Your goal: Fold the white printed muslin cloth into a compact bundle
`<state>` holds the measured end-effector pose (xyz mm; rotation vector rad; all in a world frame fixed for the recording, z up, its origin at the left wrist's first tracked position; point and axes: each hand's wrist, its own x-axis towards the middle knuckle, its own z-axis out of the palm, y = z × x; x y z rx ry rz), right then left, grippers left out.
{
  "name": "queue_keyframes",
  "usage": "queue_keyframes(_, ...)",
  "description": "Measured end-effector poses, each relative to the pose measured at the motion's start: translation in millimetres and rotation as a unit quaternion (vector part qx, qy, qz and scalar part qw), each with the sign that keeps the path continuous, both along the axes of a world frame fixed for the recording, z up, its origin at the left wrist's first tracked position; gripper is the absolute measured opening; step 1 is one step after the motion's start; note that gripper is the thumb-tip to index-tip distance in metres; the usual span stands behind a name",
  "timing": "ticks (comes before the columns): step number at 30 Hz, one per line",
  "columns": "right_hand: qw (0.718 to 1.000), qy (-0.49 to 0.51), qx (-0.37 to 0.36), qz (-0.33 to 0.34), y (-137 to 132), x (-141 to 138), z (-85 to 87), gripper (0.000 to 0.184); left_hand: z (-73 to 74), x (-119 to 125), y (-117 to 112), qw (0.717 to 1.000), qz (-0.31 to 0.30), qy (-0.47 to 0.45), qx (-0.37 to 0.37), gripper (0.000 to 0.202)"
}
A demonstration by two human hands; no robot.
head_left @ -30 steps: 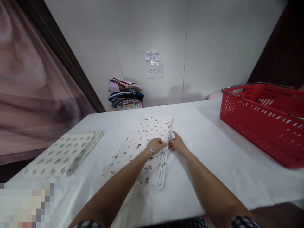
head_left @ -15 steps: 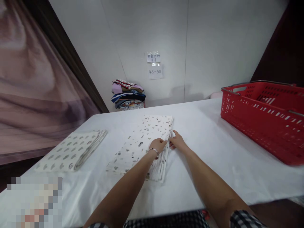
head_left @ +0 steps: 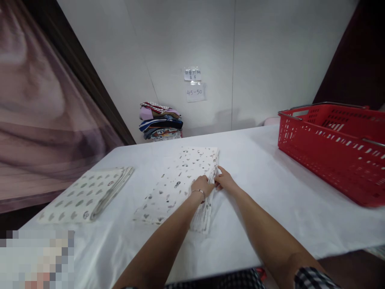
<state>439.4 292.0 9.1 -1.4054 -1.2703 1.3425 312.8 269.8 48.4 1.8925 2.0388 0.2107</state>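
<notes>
Head view — left hand point(head_left: 202, 184) nearer right hand point(head_left: 225, 180) than before; patterned cloth point(head_left: 182, 172) under left, beside right — can't tell whether either grips.

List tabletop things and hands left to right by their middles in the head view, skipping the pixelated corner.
Folded green-grey print cloth → white cloth with scattered print → left hand → right hand → red basket.

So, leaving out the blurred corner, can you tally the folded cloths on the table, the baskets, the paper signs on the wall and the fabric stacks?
Folded cloths: 2 (middle cloth, left-hand cloth)
Baskets: 1 (red basket)
Paper signs: 2 (upper sign, lower sign)
Fabric stacks: 1 (mixed-colour stack)
Total: 6
</notes>
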Motion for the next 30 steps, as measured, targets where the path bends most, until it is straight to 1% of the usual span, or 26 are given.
queue_keyframes(3,1.000,0.019,-0.003,-0.003,2,0,-2.8,0.078,4.1,-2,4,1.000,-0.016,0.007,-0.015,0.021)
queue_keyframes(8,1.000,0.012,-0.002,-0.010,-1,-1,-0.5,0.078,4.9,-11,12,0.999,-0.025,-0.026,-0.040,0.018)
queue_keyframes(12,0.999,-0.029,0.013,-0.010,-4,-1,3.4,0.075,0.3,-9,13,0.999,-0.013,-0.028,-0.022,0.014)
queue_keyframes(17,0.997,-0.069,0.033,-0.009,-4,-1,1.8,0.074,-8.5,-8,8,0.999,-0.016,-0.049,0.013,0.017)
queue_keyframes(19,0.993,-0.106,0.054,-0.020,-2,0,0.5,0.068,-10.8,-8,6,0.998,-0.022,-0.058,0.017,0.017)
queue_keyframes(20,0.989,-0.129,0.069,-0.029,-2,0,0.2,0.061,-11.4,-8,5,0.998,-0.023,-0.059,0.017,0.017)
queue_keyframes(23,0.976,-0.189,0.096,-0.044,-1,0,1.1,0.031,-11.1,-8,3,0.998,-0.023,-0.061,0.017,0.015)
queue_keyframes(25,0.974,-0.204,0.091,-0.029,-1,0,2.5,0.014,-10.3,-7,3,0.998,-0.021,-0.063,0.015,0.014)
queue_keyframes(26,0.975,-0.205,0.088,-0.019,-1,-1,3.1,0.010,-9.9,-7,4,0.998,-0.020,-0.065,0.013,0.014)
queue_keyframes(30,0.978,-0.195,0.073,0.003,-1,-1,3.2,0.018,-10.4,-8,6,0.997,-0.011,-0.075,0.003,0.014)
